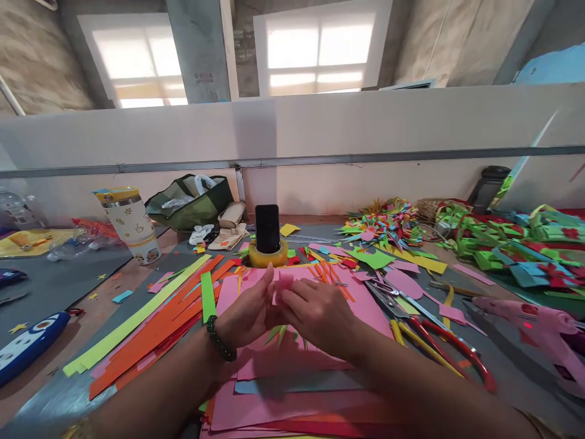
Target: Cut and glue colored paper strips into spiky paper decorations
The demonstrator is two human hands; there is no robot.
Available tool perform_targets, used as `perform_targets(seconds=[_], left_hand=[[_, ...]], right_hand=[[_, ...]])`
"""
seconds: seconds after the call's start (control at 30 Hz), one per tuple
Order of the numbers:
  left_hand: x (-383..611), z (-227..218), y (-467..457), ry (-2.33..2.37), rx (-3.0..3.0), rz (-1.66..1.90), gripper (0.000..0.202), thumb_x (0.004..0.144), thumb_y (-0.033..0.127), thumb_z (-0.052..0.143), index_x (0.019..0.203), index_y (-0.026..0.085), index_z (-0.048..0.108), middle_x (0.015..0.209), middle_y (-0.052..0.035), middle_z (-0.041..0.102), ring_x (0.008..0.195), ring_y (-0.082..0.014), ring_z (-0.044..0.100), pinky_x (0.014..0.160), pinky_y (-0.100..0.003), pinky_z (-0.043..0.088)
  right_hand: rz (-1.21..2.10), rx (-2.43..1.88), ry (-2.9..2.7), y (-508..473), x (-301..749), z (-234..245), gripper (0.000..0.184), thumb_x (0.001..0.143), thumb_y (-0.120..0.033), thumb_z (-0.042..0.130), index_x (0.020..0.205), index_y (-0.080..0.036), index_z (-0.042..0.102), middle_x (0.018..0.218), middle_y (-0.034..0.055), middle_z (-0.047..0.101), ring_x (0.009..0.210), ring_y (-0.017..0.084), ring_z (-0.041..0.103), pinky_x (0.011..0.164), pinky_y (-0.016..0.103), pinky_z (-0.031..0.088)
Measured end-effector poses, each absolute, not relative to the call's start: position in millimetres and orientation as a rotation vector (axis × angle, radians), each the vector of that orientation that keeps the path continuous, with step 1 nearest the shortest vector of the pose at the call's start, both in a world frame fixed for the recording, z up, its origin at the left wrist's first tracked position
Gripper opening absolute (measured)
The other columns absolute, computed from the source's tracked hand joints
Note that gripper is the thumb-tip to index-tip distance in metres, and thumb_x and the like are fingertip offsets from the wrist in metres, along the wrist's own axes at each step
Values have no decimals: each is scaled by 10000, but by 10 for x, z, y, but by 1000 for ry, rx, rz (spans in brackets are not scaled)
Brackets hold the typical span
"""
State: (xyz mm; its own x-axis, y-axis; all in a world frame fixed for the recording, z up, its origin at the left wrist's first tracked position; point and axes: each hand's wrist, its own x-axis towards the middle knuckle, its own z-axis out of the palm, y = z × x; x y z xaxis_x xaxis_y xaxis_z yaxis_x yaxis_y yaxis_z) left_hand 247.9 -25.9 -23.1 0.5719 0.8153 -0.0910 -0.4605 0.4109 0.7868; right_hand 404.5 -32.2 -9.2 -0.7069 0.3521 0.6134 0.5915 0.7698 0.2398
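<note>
Centrally, pink paper piece (284, 281), pinched between both hands, above pink sheets (292, 360)

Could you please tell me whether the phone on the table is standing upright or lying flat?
Upright: the phone stands on end, its lower edge set in the yellow tape roll, dark face toward the camera.

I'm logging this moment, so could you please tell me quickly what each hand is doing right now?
Left hand: closed, pinching the pink paper piece.
Right hand: closed, pinching the same pink paper piece.
</note>
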Motion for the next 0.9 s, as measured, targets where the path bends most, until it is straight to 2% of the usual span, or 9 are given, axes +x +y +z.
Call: perform_targets(seconds=[0.13, 0.23, 0.33, 0.4, 0.47, 0.57, 0.63, 0.8, 0.9], left_hand=[[2457, -209, -254, 567, 815, 931, 188, 798, 322, 638, 779, 137, 615, 684, 1, 592, 584, -92, 572, 529, -196, 470], [2434, -183, -271, 636, 906, 926, 247, 834, 377, 580, 906, 146, 629, 757, -27, 625, 655, -121, 601, 597, -237, 510], [2457, -178, -319, 656, 1039, 871, 316, 834, 438, 554, 930, 146, 627, 748, -40, 627, 651, -133, 598, 611, -260, 512], [2480, -187, -351, 647, 1094, 838, 341, 816, 458, 568, 902, 135, 630, 728, -40, 617, 617, -128, 583, 579, -251, 498], [2494, -193, -369, 636, 1104, 841, 351, 811, 457, 572, 886, 121, 637, 753, -53, 620, 657, -140, 594, 611, -266, 506], [2485, -186, -372, 625, 1088, 850, 317, 805, 412, 587, 890, 112, 646, 841, -85, 643, 783, -181, 622, 722, -320, 520], [2467, -183, -363, 639, 1094, 835, 305, 791, 406, 606, 895, 121, 644, 855, -89, 660, 775, -188, 641, 745, -332, 515], [2436, -203, -336, 754, 1155, 855, 344, 782, 476, 605, 813, 134, 625, 757, -66, 679, 647, -159, 658, 674, -282, 505], [2438, -192, -332, 808, 1199, 847, 329, 713, 448, 691, 781, 133, 626, 732, -38, 659, 626, -146, 660, 647, -256, 504]], right_hand=[[-381, -674, -2415, -335, 4043, -53, 164, 843, -312, 573, 777, -183, 651, 747, 40, 618, 703, 162, 548, 588, 274, 378], [-91, -811, -2223, -276, 4095, 0, 184, 816, -372, 610, 818, -195, 658, 802, 52, 621, 751, 169, 564, 637, 282, 421], [344, -1012, -1979, -170, 4125, 4, 294, 774, -435, 647, 925, -183, 631, 897, 73, 637, 761, 174, 593, 637, 294, 463], [765, -1015, -1886, -108, 4123, -15, 371, 726, -490, 670, 899, -167, 616, 789, 47, 646, 641, 150, 595, 575, 282, 474], [1033, -964, -1781, -75, 4115, -25, 373, 692, -500, 686, 826, -159, 612, 660, 9, 623, 550, 130, 570, 544, 275, 472], [1034, -977, -1696, -69, 4119, -6, 318, 658, -451, 711, 767, -165, 624, 656, 0, 622, 586, 128, 567, 570, 267, 467], [969, -1016, -1684, -66, 4132, 10, 280, 654, -413, 711, 762, -166, 633, 679, 1, 624, 622, 127, 562, 596, 263, 459], [919, -1027, -1698, -22, 4148, -13, 256, 680, -397, 686, 771, -165, 630, 675, -4, 597, 596, 113, 513, 558, 252, 417], [894, -1012, -1708, -17, 4141, -36, 238, 685, -388, 685, 770, -173, 630, 678, -5, 597, 596, 116, 511, 556, 254, 414]])
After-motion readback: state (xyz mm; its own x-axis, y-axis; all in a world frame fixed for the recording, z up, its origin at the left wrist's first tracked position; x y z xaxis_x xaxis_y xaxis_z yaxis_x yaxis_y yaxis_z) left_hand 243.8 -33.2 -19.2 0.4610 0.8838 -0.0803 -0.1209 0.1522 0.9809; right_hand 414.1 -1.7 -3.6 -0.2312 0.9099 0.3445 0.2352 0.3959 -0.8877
